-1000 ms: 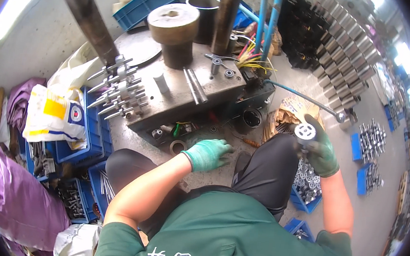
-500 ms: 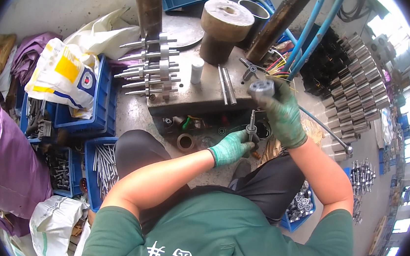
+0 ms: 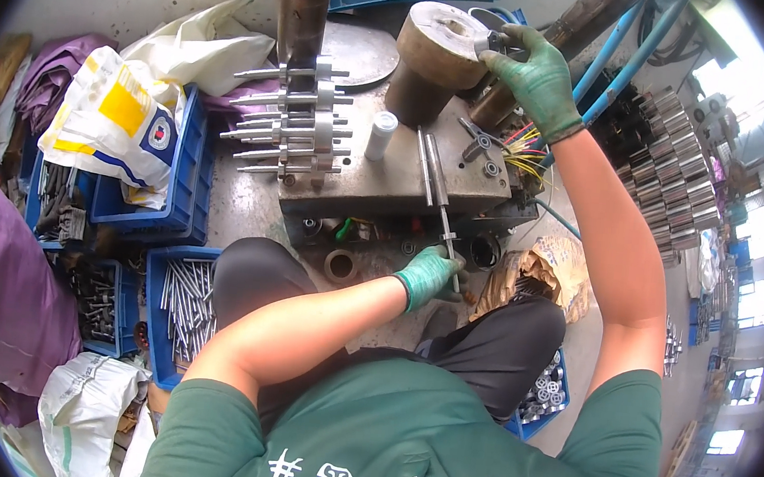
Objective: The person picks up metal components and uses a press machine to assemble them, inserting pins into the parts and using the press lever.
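Note:
My left hand (image 3: 430, 276), in a green glove, is closed round the lower part of a slim metal shaft (image 3: 446, 229) with a small collar on it. The shaft points up and away, its tip near two metal rods (image 3: 428, 165) lying on the steel bench block (image 3: 350, 185). Higher up and to the right, my gloved right hand (image 3: 541, 81) pinches a small dark metal part (image 3: 492, 41) against the rim of a thick cylindrical block (image 3: 443, 37). The part's full shape is hidden by fingers and block.
A row of shafts with round flanges (image 3: 322, 127) stands at the bench's left, beside a white canister (image 3: 381, 135). Rusty posts (image 3: 303, 10) rise behind. Blue crates of rods (image 3: 187, 307) and parts (image 3: 542, 392) flank my legs. Stacked metal cylinders (image 3: 673, 175) stand at right.
My right hand has moved up and away from above the shaft to the cylindrical block. My left hand still grips the shaft, which now leans farther forward. The view has shifted slightly.

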`<state>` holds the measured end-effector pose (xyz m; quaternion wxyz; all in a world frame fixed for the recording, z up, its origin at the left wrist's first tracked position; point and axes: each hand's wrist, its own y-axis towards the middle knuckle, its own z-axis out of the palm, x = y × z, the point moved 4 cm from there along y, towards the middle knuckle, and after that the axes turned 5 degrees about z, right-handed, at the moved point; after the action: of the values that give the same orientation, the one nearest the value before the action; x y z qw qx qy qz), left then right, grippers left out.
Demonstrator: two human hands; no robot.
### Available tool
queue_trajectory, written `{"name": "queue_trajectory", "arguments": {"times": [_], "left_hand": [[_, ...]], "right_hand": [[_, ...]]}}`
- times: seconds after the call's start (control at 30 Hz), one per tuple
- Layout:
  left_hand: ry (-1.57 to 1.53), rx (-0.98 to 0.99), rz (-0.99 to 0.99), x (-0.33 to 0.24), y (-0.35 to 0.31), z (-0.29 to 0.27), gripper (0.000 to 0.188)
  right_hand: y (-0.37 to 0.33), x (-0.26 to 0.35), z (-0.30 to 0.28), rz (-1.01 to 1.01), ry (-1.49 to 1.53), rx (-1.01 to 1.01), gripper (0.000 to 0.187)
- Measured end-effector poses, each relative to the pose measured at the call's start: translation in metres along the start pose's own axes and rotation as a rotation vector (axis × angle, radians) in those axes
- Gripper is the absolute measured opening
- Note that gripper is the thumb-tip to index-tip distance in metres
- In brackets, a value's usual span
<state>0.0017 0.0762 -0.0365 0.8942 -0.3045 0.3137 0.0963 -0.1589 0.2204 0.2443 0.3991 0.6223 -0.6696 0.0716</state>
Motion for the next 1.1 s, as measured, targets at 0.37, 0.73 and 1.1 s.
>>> {"name": "queue_trajectory", "arguments": {"times": [0.37, 0.73, 1.1], "left_hand": [[-0.016, -0.022, 0.119, -0.027, 0.009, -0.012, 0.024], [0.075, -0.033, 0.261, -0.041, 0.018, -0.020, 0.026], [0.263, 0.012, 0.354, -0.051, -0.018, -0.011, 0.028]], "right_hand": [[0.070, 0.004, 0.027, -0.034, -0.381, 0.049, 0.064], [0.043, 0.019, -0.003, -0.077, -0.332, 0.112, 0.061], [-0.176, -0.019, -0.162, -0.244, -0.713, 0.403, 0.032]]}}
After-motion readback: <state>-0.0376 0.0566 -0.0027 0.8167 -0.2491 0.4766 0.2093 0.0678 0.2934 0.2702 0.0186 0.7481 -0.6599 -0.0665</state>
